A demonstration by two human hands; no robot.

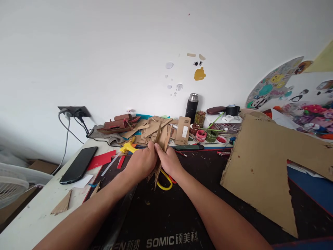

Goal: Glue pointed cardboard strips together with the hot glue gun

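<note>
A narrow folded piece of cardboard (164, 137) with pointed lower ends stands between my hands, above the dark mat. My left hand (142, 159) is closed on its left side. My right hand (169, 161) grips the right side, its thumb pressed close to my left fingers. The cardboard's middle is hidden by my fingers. Just below it lie scissors (166, 189) with yellow and red handles, their blades out of sight. Left of my left hand lies a yellow hot glue gun (128, 147) with a translucent glue stick (110, 165) behind it.
Cardboard scraps (153, 126) are heaped at the wall beside a brown cardboard boat model (116, 125). A black thermos (191, 110) and paint jars (201, 135) stand right of them. A large cardboard sheet (256, 170) covers the right side; a phone (78, 165) lies left.
</note>
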